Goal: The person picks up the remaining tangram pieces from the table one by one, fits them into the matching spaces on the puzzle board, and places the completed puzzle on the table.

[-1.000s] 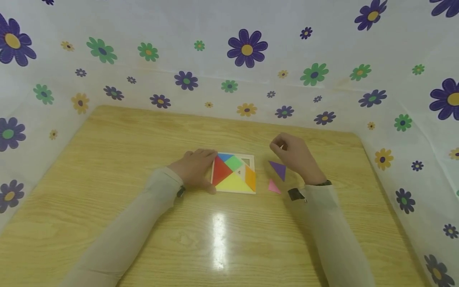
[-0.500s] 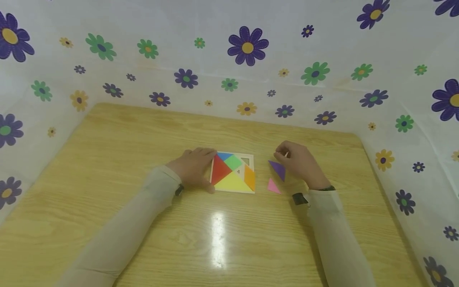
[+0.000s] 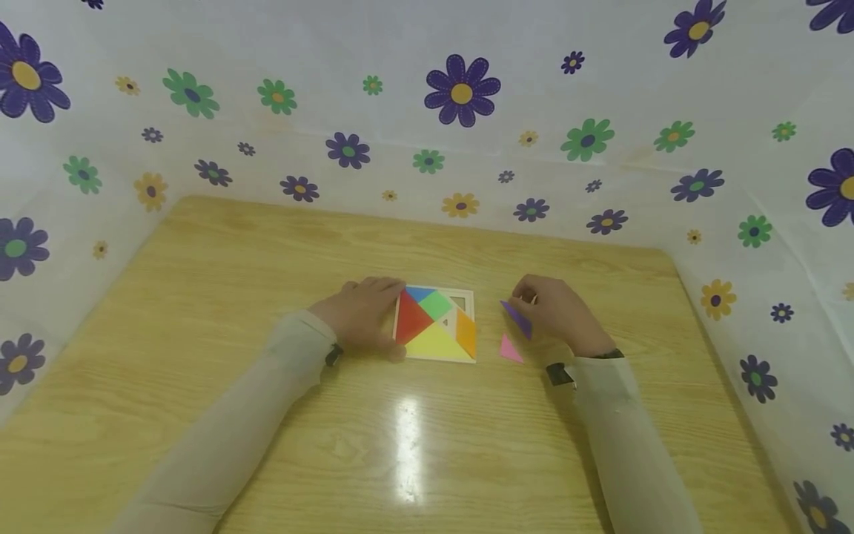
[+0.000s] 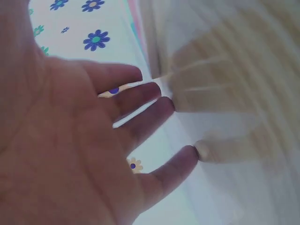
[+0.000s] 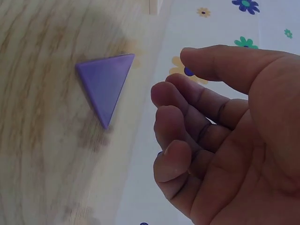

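A square tangram tray (image 3: 472,298) lies on the table, holding red (image 3: 411,319), yellow (image 3: 437,345), orange (image 3: 466,334), green (image 3: 436,305) and blue (image 3: 419,293) pieces. Its upper right part is bare. My left hand (image 3: 360,313) rests at the tray's left edge, fingers extended along it. Right of the tray, my right hand (image 3: 559,315) hovers over a purple triangle (image 3: 517,319), partly covering it in the head view. The right wrist view has that purple triangle (image 5: 105,86) flat on the wood, apart from loosely bent fingers (image 5: 169,123). A smaller pink triangle (image 3: 510,350) lies nearer me.
The wooden table (image 3: 320,445) is bordered at the back and sides by white cloth (image 3: 373,44) with printed flowers. A bright light reflection (image 3: 408,449) falls on the tabletop in front of the tray.
My right hand has come down and toward me, from behind the purple triangle to over it, hiding more of it. The left hand and the tray have stayed in place.
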`<state>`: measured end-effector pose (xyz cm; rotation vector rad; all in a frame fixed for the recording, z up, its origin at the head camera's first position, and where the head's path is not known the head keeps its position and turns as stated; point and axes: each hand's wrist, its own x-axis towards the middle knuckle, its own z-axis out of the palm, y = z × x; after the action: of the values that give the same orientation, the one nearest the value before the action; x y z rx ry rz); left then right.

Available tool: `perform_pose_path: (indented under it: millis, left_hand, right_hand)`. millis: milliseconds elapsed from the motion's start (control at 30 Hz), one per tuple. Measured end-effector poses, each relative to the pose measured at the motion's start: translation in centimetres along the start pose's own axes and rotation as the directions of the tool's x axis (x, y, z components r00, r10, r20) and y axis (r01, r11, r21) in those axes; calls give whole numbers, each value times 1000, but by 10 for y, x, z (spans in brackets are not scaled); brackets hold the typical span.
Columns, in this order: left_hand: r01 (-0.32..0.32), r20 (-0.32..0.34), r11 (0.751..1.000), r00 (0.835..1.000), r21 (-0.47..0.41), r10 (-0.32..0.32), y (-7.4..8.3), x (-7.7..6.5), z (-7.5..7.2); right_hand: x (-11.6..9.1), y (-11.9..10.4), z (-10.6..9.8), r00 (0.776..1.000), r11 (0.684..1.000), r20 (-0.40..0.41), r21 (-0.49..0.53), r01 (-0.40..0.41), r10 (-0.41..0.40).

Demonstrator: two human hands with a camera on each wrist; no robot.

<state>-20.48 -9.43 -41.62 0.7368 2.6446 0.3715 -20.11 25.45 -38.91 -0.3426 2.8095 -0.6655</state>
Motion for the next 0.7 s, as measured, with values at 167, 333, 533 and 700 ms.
perform_pose_path:
  millis: [167, 333, 533, 700]
  left_hand:
    - [20, -72, 999, 997, -35, -22, -5, 3, -2]
    - [40, -70, 994, 996, -104, -47, -9, 5, -1]
    - [32, -38, 994, 999, -107, -36, -5, 3, 3]
    - [3, -1, 999, 1000, -49, -3, -2, 6, 3]
  right_hand:
    - [-3, -1, -2, 999, 1000, 32, -3, -2, 2]
    - [-4, -2, -4, 992, 1000, 122, -11, 0, 1]
    - [-7, -9, -5, 969, 1000, 248, -7, -2, 3]
    - [-9, -10, -4, 964, 1000, 265, -6, -5, 6]
